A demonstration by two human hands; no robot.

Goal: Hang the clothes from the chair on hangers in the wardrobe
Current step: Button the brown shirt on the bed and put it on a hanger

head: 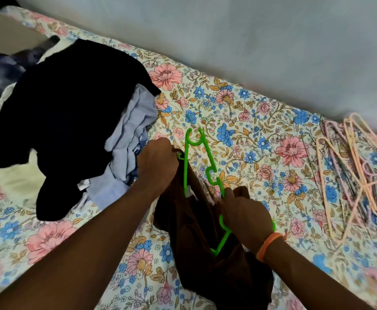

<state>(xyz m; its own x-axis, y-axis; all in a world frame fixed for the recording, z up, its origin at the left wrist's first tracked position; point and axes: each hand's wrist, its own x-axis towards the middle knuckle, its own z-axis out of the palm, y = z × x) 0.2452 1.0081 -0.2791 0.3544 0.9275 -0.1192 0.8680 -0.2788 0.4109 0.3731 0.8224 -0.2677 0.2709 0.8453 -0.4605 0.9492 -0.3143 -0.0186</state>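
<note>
A flowered bedsheet (239, 113) is covering nearly the whole view, running up to a pale wall (250, 41) that is filling the 12 to 2 o'clock part. A pile of clothes (71, 113) is lying on the sheet at 9 to 10 o'clock: a black garment (66, 104) is sitting on top, and a light blue shirt (129, 139) is spilling out from under its right edge.

A brown garment (205, 253) is lying on the sheet from the centre down toward 6 o'clock, crumpled, with a green hanger (188, 157) partly inside it. The hanger's hook is pointing toward 12 o'clock, just above the centre, and its lower end is sticking out of the fabric near the right wrist.

At 3 o'clock, well apart from the garment, a loose heap of pink and peach hangers (353, 171) is lying by the wall.

The left hand (158, 164) is curling its fingers round the top edge of the brown garment, right beside the hanger's left arm. The right hand (245, 215) is gripping the brown cloth over the hanger's other shoulder, fingers bent, with one finger reaching along the green plastic. An orange band (269, 243) is circling the right wrist.
</note>
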